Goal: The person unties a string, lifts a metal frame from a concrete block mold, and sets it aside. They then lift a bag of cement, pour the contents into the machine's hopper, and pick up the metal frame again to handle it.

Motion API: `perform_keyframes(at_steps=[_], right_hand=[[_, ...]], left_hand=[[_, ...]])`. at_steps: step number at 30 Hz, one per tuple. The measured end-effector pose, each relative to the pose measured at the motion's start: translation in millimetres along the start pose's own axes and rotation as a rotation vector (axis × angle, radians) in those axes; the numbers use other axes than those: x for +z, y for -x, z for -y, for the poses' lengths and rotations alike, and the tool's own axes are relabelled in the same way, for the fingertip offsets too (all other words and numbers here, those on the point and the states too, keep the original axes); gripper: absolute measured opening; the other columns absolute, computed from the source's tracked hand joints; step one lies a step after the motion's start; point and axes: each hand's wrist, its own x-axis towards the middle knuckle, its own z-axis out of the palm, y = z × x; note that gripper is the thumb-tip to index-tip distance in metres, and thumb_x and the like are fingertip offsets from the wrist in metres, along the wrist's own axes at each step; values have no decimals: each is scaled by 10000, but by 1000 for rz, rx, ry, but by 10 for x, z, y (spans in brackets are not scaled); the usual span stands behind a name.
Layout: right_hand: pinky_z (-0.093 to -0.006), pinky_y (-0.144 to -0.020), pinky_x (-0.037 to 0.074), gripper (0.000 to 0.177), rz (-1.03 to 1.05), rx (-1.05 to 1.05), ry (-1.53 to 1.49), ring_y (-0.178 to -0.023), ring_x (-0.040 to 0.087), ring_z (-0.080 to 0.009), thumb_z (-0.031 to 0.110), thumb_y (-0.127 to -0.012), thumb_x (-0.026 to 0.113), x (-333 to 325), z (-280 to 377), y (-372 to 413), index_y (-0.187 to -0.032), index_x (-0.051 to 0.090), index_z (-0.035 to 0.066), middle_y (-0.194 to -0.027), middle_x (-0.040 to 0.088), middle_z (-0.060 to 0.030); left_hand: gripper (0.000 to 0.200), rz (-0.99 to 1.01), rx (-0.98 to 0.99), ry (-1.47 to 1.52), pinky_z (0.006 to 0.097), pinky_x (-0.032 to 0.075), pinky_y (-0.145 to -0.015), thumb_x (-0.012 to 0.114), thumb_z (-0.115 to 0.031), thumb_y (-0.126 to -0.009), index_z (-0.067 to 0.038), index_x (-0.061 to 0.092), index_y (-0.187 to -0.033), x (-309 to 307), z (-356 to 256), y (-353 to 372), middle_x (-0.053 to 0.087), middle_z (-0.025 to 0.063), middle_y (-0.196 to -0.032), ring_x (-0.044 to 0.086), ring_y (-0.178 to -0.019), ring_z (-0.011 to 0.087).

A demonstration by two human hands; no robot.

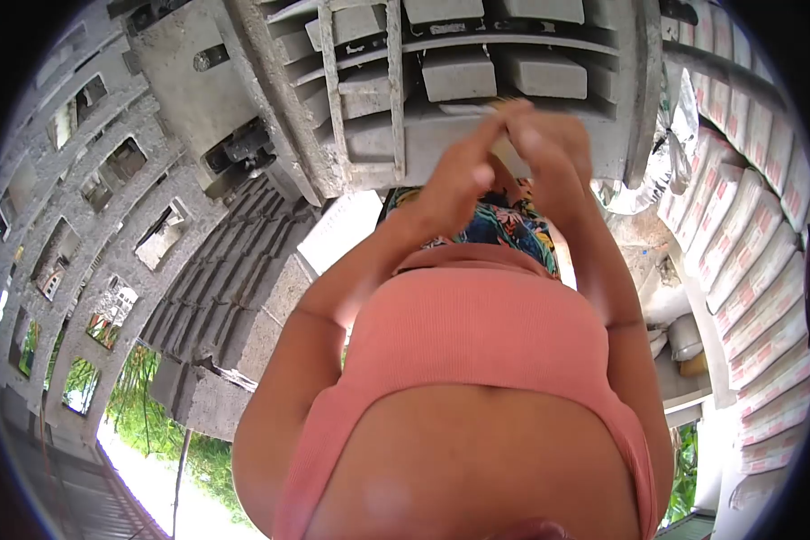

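Note:
My left hand [459,184] and my right hand [553,148] are close together in front of my body, at the near edge of a grey frame [369,108]. The left fingers point toward the right hand, and its thumb is tucked in. The right hand is curled and somewhat blurred. A small yellowish piece [506,102] shows just past the fingertips; what the fingers pinch is hidden. Beside it lies a pale flat strip [466,109]. Beyond the hands, grey blocks [459,76] sit in rows between the frame's bars.
Stacked white packages with red print [756,261] line the right side. A pile of grey ridged slabs [229,261] stands at the left, near a wall of grey blocks with openings [108,211]. A crumpled white sack [634,196] lies right of the frame.

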Motion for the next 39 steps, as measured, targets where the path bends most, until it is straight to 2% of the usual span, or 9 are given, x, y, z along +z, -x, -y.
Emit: perform_keyframes(at_steps=[4, 8, 12, 23, 28, 31, 32, 36, 39], right_hand=[[-318, -412, 328, 203, 144, -330, 456, -397, 400, -206, 71, -726, 473, -112, 545, 148, -527, 450, 37, -487, 427, -59], [-320, -416, 305, 161, -112, 176, -27, -407, 395, -207, 70, -654, 497, -32, -74, 127, -509, 441, 25, -483, 390, -72], [-324, -416, 294, 216, 9, -174, -222, -414, 407, -208, 88, -709, 486, 5, 161, 103, -510, 452, 12, -483, 399, -92], [-317, -427, 364, 154, 126, -336, 288, -434, 444, -251, 83, -627, 529, 93, -203, 37, -511, 433, 50, -485, 422, -73], [-328, -441, 357, 210, 300, -411, -77, -467, 448, -226, 118, -620, 545, 412, -252, -157, -497, 382, 69, -499, 376, -61], [-309, -422, 354, 92, 203, -462, 361, -467, 477, -197, 77, -668, 485, -134, -302, 85, -582, 504, 50, -518, 448, -50], [-289, -429, 392, 172, 3, 213, -130, -479, 513, -163, 69, -718, 436, -366, -243, 287, -701, 595, 8, -585, 552, -87], [-293, -493, 464, 192, -6, 150, 329, -516, 575, -187, 52, -712, 443, -371, 170, 147, -683, 610, -38, -635, 601, -143], [-326, -556, 451, 119, 97, -365, 239, -471, 497, -223, 67, -654, 508, 179, -181, -21, -539, 494, 42, -535, 499, -74]], left_hand=[[1018, 231, 83, 125, 281, 463, -631, 393, -807, -664, -44, 316, -1333, 238, -265, 31, 583, 122, -967, 608, -699, 171], [898, 57, -131, 55, 282, 459, -603, 424, -735, -715, -75, 348, -1318, 67, -144, -157, 586, 127, -912, 588, -671, 165], [693, 171, 134, -314, 280, 456, -574, 405, -554, -804, -84, 358, -1311, -122, -539, 138, 579, 145, -866, 586, -612, 196], [632, 52, 138, -105, 324, 418, -873, 225, -494, -882, -19, 368, -1273, -126, -19, -39, 548, 126, -1116, 542, -1008, 205], [494, -96, 75, -316, 322, 473, -836, 345, -336, -901, -38, 357, -1295, -355, -349, 411, 550, 152, -1107, 589, -969, 215], [507, 79, -39, -47, 319, 471, -813, 315, -349, -930, -74, 269, -1353, 52, -48, 51, 475, 164, -1204, 597, -930, 217], [518, 194, -83, 170, 315, 467, -804, 287, -382, -939, -87, 253, -1364, 126, 102, -101, 451, 160, -1228, 593, -920, 210], [592, 239, -57, 306, 291, 443, -800, 132, -496, -932, -96, 325, -1323, 301, 204, -408, 450, 134, -1208, 550, -975, 202], [729, 84, -112, 328, 325, 415, -899, 45, -583, -892, -60, 404, -1250, -56, 52, -11, 500, 130, -1139, 508, -1068, 218]])
